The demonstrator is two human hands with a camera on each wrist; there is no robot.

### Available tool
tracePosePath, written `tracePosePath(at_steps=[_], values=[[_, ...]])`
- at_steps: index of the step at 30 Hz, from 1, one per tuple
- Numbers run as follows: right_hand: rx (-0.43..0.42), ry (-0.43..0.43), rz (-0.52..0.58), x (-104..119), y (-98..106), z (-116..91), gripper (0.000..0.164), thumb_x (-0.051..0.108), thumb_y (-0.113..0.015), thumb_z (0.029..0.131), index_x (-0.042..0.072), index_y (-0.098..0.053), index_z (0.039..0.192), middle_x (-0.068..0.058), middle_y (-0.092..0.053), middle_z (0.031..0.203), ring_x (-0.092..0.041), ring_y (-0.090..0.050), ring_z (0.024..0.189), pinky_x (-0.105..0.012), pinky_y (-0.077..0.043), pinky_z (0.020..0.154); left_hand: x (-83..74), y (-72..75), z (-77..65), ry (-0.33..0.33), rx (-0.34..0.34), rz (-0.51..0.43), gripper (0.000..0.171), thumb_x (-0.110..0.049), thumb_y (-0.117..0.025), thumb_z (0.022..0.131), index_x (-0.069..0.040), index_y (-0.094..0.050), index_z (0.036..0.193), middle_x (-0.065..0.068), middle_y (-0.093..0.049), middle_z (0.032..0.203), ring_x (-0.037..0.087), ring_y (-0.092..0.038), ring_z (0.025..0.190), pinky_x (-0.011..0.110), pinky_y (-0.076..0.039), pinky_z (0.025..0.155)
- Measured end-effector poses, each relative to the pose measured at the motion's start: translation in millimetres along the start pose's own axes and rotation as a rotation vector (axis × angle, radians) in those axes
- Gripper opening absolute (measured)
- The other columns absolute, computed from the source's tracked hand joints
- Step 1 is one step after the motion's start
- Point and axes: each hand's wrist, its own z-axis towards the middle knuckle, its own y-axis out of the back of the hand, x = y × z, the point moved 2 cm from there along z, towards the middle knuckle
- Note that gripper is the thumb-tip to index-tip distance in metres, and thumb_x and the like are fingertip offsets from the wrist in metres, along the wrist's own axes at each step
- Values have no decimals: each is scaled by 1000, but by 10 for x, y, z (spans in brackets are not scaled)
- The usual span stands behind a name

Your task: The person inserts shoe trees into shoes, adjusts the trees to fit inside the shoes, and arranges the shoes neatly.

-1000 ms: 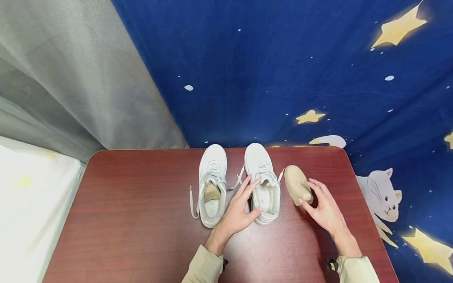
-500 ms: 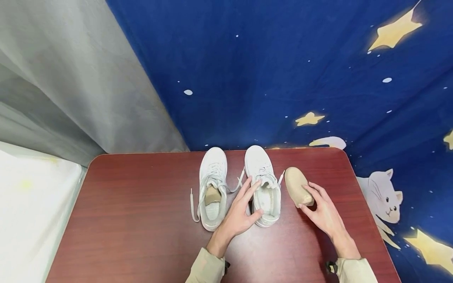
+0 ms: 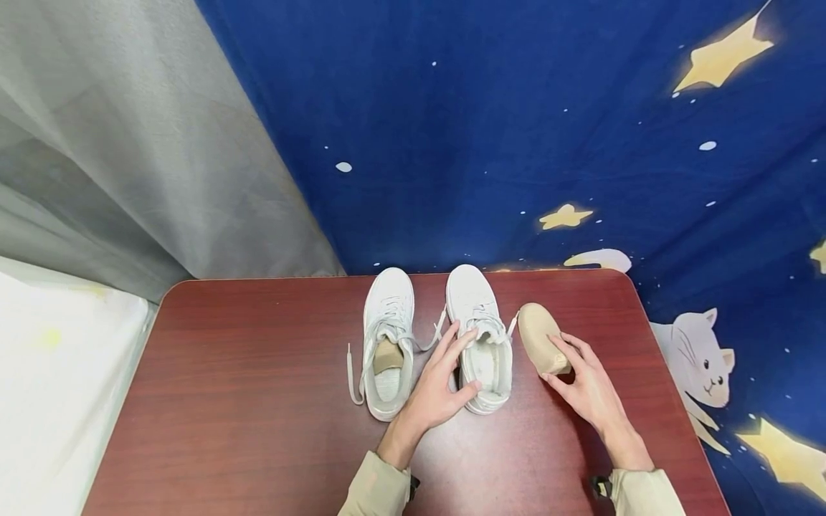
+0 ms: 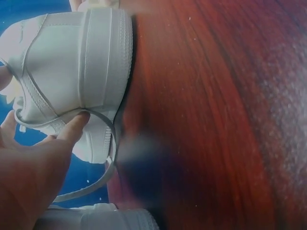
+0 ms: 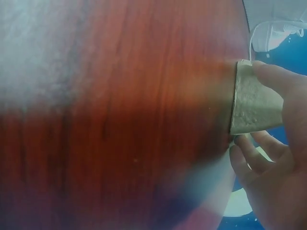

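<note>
Barely changed since a second ago, except for the right grip (image 3: 590,390), edged slightly farther over the tan insert (image 3: 538,333). Pinched there between thumb and fingers, toward the right side of the surface (image 3: 258,373), near the right-hand white shoe (image 3: 470,290). Spread over that shoe, touching with extended fingers: the left grip (image 3: 434,394). To its left, the left-hand white shoe (image 3: 388,287), with tan filler (image 3: 387,355) inside. Underneath, red-brown wood grain with rounded far corners and a pale glare (image 3: 477,455) toward the near side. Beyond the far edge, a deep blue curtain (image 3: 419,179) printed with yellow stars (image 3: 566,217), white dots and, at right, a pale cat (image 3: 703,358); at left, a creased grey curtain (image 3: 161,129) above a white covering (image 3: 58,387).
</note>
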Motion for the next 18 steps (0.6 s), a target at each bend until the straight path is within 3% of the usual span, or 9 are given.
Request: tracePosePath(at_steps=[14, 18], values=[[-39, -10, 11, 11, -32, -8, 73, 9, -91, 66, 14, -63, 134, -18, -45, 143, -30, -58, 113, -3, -24, 94, 35, -2, -6, 42, -17, -50, 81, -11, -77, 82, -33, -41, 151, 7, -17, 164, 24, -30, 145, 46, -45, 101], [-56, -19, -25, 33, -2, -31, 72, 11, -90, 68, 14, -62, 135, -17, -44, 145, -32, -58, 115, -14, -36, 90, 37, -12, 4, 42, -18, -57, 81, -10, -77, 81, -34, -42, 150, 5, -17, 164, 23, -30, 144, 45, -45, 101]])
